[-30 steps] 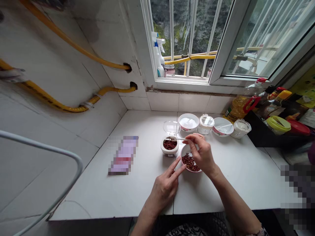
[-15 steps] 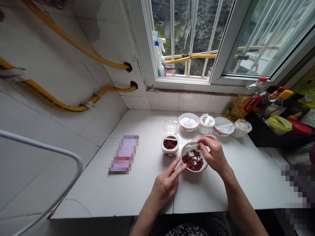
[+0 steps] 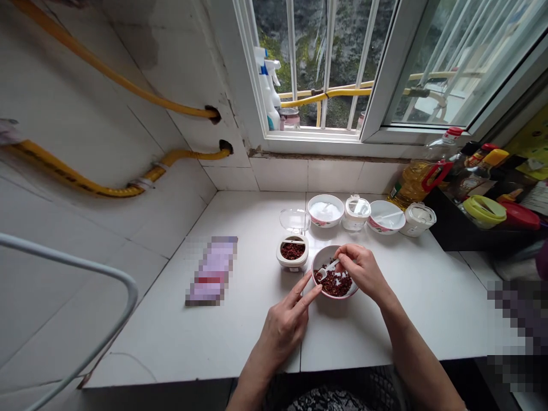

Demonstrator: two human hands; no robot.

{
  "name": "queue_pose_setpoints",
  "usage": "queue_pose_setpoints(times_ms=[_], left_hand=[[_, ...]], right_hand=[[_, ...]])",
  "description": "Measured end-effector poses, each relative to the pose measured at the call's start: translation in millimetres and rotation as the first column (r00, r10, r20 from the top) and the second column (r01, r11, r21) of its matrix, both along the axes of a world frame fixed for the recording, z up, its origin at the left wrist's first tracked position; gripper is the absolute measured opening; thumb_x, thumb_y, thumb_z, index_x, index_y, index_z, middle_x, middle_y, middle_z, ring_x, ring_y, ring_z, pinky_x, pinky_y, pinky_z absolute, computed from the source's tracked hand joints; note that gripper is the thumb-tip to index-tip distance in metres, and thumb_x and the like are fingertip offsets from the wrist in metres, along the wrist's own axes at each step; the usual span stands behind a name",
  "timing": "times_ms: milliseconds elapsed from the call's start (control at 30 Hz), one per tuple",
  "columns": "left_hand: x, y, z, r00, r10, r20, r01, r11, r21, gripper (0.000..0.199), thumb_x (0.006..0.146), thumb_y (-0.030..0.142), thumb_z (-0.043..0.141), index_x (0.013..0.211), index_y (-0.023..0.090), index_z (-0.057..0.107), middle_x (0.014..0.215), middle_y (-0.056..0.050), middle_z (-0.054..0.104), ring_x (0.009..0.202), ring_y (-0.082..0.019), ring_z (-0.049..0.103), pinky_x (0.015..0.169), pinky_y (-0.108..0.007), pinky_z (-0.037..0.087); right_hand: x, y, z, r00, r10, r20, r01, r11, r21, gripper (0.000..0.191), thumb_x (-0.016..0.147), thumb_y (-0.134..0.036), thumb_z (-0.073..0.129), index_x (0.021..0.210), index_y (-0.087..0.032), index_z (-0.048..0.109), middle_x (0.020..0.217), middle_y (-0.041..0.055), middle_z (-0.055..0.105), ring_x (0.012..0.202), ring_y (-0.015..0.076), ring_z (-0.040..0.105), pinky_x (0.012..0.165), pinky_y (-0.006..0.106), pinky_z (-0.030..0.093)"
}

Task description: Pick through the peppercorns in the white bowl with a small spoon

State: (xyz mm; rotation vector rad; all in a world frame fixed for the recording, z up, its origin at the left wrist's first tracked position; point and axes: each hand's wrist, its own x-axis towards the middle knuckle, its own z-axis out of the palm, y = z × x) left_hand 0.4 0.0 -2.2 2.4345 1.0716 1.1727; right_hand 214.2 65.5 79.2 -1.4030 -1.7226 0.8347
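Observation:
A white bowl [image 3: 336, 297] with a pink rim holds dark red peppercorn-like grains [image 3: 340, 284]. My right hand [image 3: 362, 270] pinches a small white spoon [image 3: 329, 268], its tip down among the grains at the bowl's left side. Two outstretched fingers of my left hand [image 3: 286, 321] touch the bowl's left rim. Just left of the bowl stands a white jar [image 3: 292, 264] with its clear lid [image 3: 294, 220] flipped up, full of the same red grains.
Behind are a bowl of white powder [image 3: 326, 212], a lidded jar [image 3: 357, 213], a bowl with a spoon [image 3: 386, 218] and another jar [image 3: 418, 220]. An oil bottle [image 3: 415, 177] stands back right. A blurred purple packet [image 3: 213, 270] lies left on the white counter [image 3: 162, 325].
My right hand has brought the spoon down and left, from above the bowl's back part into the grains. My left hand stays at the rim. The view has shifted slightly.

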Motion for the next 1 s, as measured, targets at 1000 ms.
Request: queue_pose_setpoints(times_ms=[1000], left_hand=[[-0.2, -0.2, 0.8, 1.000, 0.011, -0.019, -0.011, 1.000, -0.005, 0.062, 0.095, -0.002, 0.042, 0.151, 0.025, 0.047, 0.157, -0.014, 0.048, 0.134, -0.023, 0.060, 0.097, -0.028, 0.059]], right_hand=[[8.5, 2.8, 0.5, 0.987, -0.075, -0.141, 0.054, 0.988, -0.148, 0.015, 0.081, -0.029, 0.054, 0.073, -0.021, 0.064, 0.055, -0.0006, 0.068, 0.055, 0.0167, 0.063, 0.062, 0.028, 0.050]])
